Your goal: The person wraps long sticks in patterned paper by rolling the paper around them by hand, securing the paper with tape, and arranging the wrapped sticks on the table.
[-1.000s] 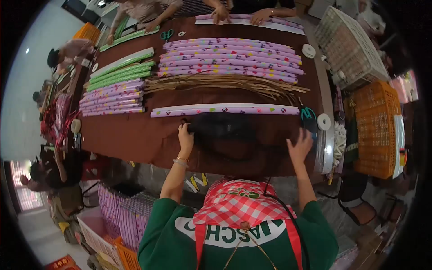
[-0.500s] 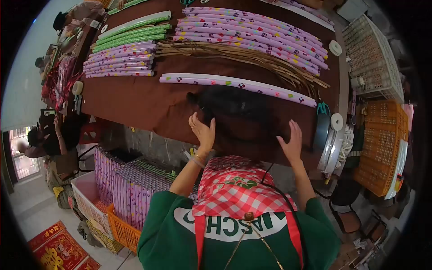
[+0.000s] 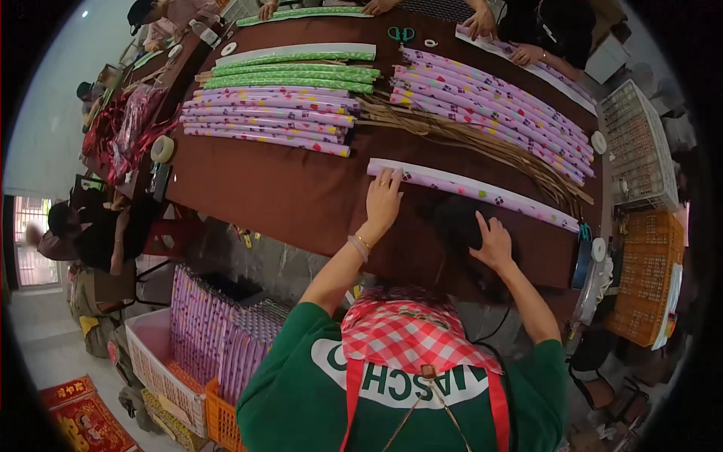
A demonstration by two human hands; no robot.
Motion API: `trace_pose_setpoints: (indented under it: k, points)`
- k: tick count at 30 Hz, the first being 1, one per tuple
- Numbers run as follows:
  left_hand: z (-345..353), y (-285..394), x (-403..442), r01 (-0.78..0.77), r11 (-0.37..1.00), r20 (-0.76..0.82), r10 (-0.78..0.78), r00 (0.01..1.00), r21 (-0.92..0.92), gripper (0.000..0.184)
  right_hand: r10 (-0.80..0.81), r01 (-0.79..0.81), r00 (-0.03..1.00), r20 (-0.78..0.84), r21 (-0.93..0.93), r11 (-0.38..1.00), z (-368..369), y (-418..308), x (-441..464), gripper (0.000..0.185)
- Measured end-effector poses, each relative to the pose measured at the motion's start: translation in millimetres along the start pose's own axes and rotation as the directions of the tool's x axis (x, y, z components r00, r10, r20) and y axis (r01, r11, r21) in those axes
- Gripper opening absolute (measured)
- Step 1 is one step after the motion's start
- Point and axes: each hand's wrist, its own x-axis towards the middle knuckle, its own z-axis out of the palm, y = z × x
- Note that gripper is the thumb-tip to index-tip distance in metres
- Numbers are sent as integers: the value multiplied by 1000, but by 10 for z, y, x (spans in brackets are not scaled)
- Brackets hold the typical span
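A single purple patterned roll (image 3: 471, 190) with a white edge lies across the brown cloth in front of me. The fingertips of my left hand (image 3: 385, 197) rest at its left end, the fingers stretched and slightly apart. My right hand (image 3: 493, 239) is spread over a dark, blurred black object (image 3: 459, 218) just below the roll; whether it touches that object I cannot tell. Beyond the roll lies a bundle of brown strips (image 3: 467, 135). Behind these are purple rolls (image 3: 489, 113) on the right, with more purple rolls (image 3: 267, 117) and green rolls (image 3: 294, 74) on the left.
Teal scissors (image 3: 401, 34) and tape rolls (image 3: 599, 142) lie on the brown table (image 3: 256, 188). Co-workers' hands (image 3: 480, 22) handle rolls at the far edge. White (image 3: 640, 143) and orange crates (image 3: 644, 264) stand right; a box of rolls (image 3: 162, 369) stands lower left.
The view has shifted, so the table's left side shows more. My left hand has gone from the black object to the roll's left end. My right hand has come over the black object.
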Motion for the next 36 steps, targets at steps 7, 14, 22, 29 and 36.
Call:
trace_pose_setpoints:
  k: [7, 14, 22, 29, 36]
  points:
    - [312, -698, 499, -293, 956, 223, 284, 933, 5, 43, -17, 22, 999, 35, -167, 986, -680, -373, 131, 95]
    - [335, -636, 619, -313, 950, 178, 310, 934, -13, 30, -203, 202, 979, 7, -125, 971, -944, -223, 576, 90]
    - [307, -540, 753, -418, 898, 315, 361, 878, 136, 26, -332, 330, 943, -25, -45, 943, -194, -168, 737, 93]
    - [506, -501, 918, -459, 863, 359, 368, 858, 211, 24, -373, 377, 926, -62, 53, 925, 97, -158, 931, 91]
    - [577, -402, 1110, -516, 804, 516, 320, 794, 296, 29, -236, 245, 968, -81, 129, 961, 262, -238, 884, 88]
